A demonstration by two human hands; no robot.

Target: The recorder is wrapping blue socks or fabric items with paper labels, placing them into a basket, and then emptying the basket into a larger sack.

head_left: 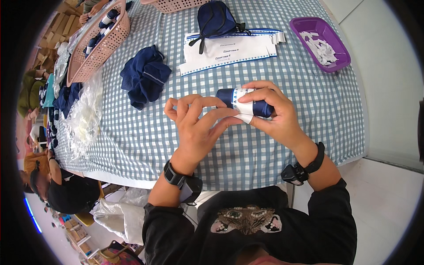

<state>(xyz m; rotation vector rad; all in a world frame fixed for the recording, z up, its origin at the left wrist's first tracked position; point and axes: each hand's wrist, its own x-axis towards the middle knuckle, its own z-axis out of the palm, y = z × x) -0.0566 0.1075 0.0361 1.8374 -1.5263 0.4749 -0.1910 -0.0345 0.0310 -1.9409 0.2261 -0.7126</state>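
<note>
A rolled dark-blue cloth bundle [262, 109] is held above the checked tablecloth, with a white paper band [243, 106] wrapped around its middle. My right hand [276, 108] grips the bundle from the right, thumb below and fingers over the top. At the band's loose lower end, my left hand [196, 117] pinches the paper between thumb and forefinger, its other fingers curled. Beyond my hands lies a stack of white printed paper strips [234, 57] with blue edging. A small navy drawstring pouch [216, 20] rests on the strips. Left of them is a crumpled navy garment [143, 75].
A purple tray [342, 57] with white paper scraps stands at the far right. At the far left, a pink basket [119, 44] holds navy rolls, near clear plastic bags [84, 115]. Another pink basket [176, 4] is at the back. People sit along the left.
</note>
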